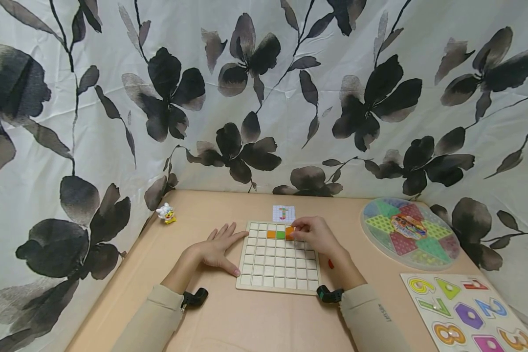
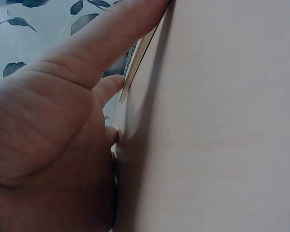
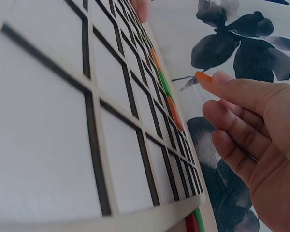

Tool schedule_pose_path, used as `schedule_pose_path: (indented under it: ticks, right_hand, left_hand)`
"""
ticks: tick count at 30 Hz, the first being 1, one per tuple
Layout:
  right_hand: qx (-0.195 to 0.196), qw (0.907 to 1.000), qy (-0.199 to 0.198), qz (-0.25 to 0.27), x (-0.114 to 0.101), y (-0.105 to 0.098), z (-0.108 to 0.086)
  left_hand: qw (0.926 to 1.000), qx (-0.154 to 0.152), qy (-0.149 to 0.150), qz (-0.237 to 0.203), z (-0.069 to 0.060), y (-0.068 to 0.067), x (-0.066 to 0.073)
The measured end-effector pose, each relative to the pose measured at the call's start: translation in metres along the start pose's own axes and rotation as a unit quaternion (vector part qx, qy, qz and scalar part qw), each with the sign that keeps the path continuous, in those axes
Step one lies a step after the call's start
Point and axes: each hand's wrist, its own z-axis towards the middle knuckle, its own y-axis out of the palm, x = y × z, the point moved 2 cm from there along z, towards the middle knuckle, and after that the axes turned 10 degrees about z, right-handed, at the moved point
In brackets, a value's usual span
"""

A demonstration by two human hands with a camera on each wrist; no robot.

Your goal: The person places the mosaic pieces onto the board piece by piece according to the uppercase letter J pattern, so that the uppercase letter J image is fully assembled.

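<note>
A wooden grid board [image 1: 264, 281] with white squares lies on the table. Near its far edge sit an orange tile [image 1: 271, 234], a green tile [image 1: 280, 235] and another orange tile [image 3: 174, 114] in a row. My right hand [image 1: 312, 233] is over the board's far right part, and in the right wrist view it pinches an orange tile [image 3: 206, 81] between thumb and finger, raised off the board. My left hand [image 1: 214, 248] rests with spread fingers against the board's left edge. Behind the board lies a small card [image 1: 283, 213] with a coloured grid pattern.
At the right are a round clear case [image 1: 451, 252] of coloured pieces and a number-and-shape board [image 1: 422, 313]. A small toy figure [image 1: 166, 213] stands at the back left. Red [image 1: 331, 264] and green [image 3: 199, 220] pieces lie beside the grid board's right side.
</note>
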Motion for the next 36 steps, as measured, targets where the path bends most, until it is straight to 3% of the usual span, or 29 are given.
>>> schedule_pose_path:
  ticks: [11, 23, 36]
  right_hand:
    - [-0.015, 0.9999, -0.005, 0.001, -0.003, 0.011, 0.003]
    - [-0.044, 0.9989, 0.016, 0.007, -0.005, 0.023, 0.004]
    - [-0.06, 0.9978, -0.009, -0.026, -0.004, 0.03, 0.003]
  left_hand:
    - [0.9997, -0.003, -0.016, 0.02, 0.001, -0.001, 0.0]
    - [1.0, 0.003, 0.003, 0.001, -0.001, -0.001, 0.0]
    - [0.9998, 0.01, 0.007, -0.013, 0.0, 0.004, -0.004]
